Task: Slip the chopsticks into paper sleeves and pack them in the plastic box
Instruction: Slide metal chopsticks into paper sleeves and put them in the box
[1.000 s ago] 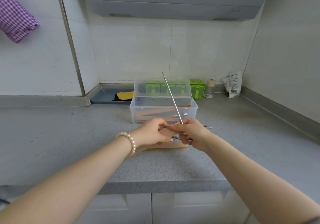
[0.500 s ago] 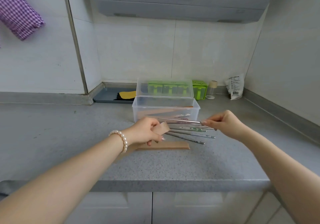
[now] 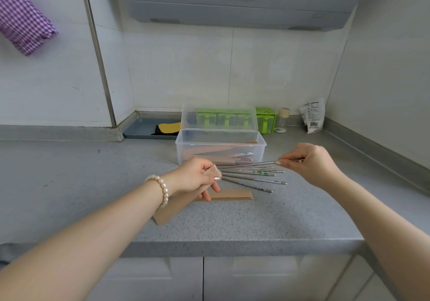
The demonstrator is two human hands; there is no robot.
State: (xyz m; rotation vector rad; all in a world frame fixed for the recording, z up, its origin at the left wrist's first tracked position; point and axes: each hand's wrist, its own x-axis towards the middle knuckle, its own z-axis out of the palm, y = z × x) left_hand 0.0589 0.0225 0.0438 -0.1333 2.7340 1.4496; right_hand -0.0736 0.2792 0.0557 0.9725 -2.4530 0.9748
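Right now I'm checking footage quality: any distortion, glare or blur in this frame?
Head view: wide-angle bending bows the counter edge and wall lines; light is soft and even, no harsh glare; the chopstick between the left hand and right hand stays fairly sharp.

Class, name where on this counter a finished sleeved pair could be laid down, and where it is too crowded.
Free: counter left of the left hand; also between right hand and wall. Crowded: before the plastic box, among loose chopsticks and paper sleeves.

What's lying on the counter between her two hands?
In the head view, loose metal chopsticks lie fanned on the counter between the left hand and right hand.
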